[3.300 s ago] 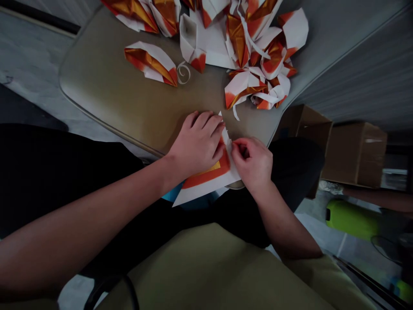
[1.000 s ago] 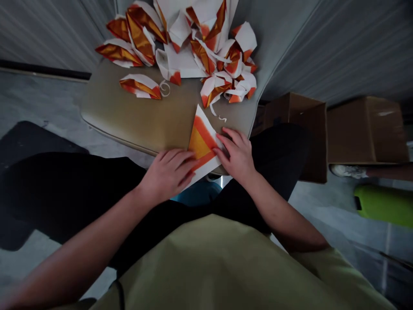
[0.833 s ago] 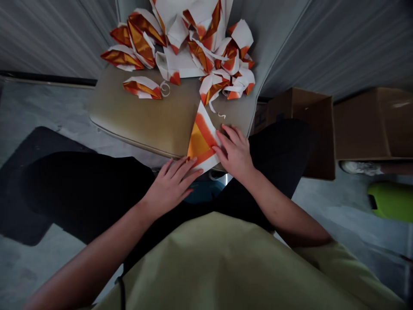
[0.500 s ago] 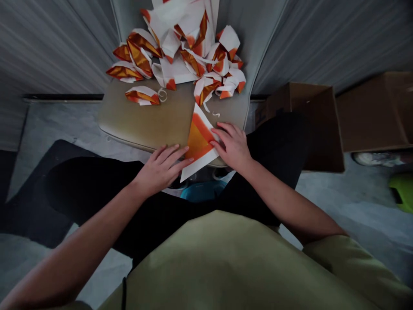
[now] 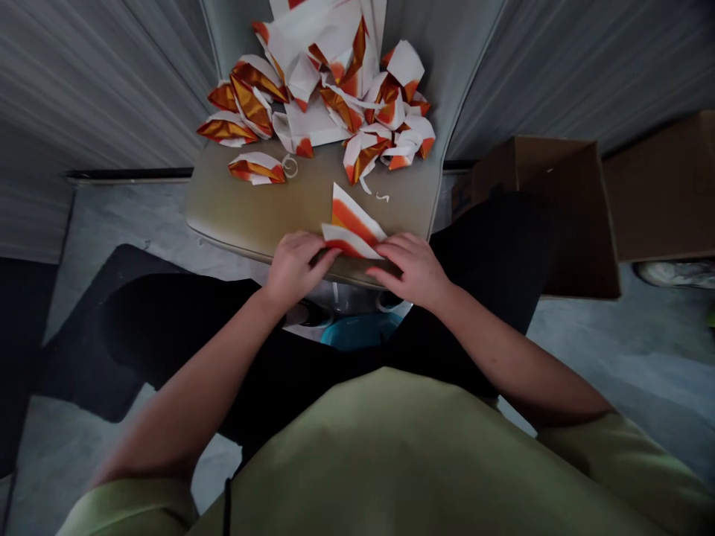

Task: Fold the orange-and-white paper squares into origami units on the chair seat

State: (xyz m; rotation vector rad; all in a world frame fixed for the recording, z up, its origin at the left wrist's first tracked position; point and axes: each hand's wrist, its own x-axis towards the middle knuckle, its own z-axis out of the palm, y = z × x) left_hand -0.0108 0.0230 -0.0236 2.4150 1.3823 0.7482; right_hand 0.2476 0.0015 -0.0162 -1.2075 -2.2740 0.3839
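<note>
A sheet of white origami paper (image 5: pixel 351 227) with orange and gold bands lies folded into a layered triangle on a tan padded seat (image 5: pixel 246 216). My left hand (image 5: pixel 297 264) pinches its left corner. My right hand (image 5: pixel 409 272) holds its lower right edge, fingers over the fold. Its bottom edge is partly hidden by my fingers. Above the hands lies a heap of folded white-and-orange paper pieces (image 5: pixel 335 97), with one separate piece (image 5: pixel 252 168) to its lower left.
A paper curl (image 5: pixel 290 165) and a small scrap (image 5: pixel 383 197) lie on the seat. Below the seat's front edge are my dark-trousered legs (image 5: pixel 167 327) and a blue object (image 5: pixel 361 333). An open cardboard box (image 5: pixel 558 208) stands right, beside a shoe (image 5: pixel 677 274).
The paper's lower point is now folded upward, making the shape shorter and wider. My left hand has moved right onto the paper's corner. The view has shifted slightly.
</note>
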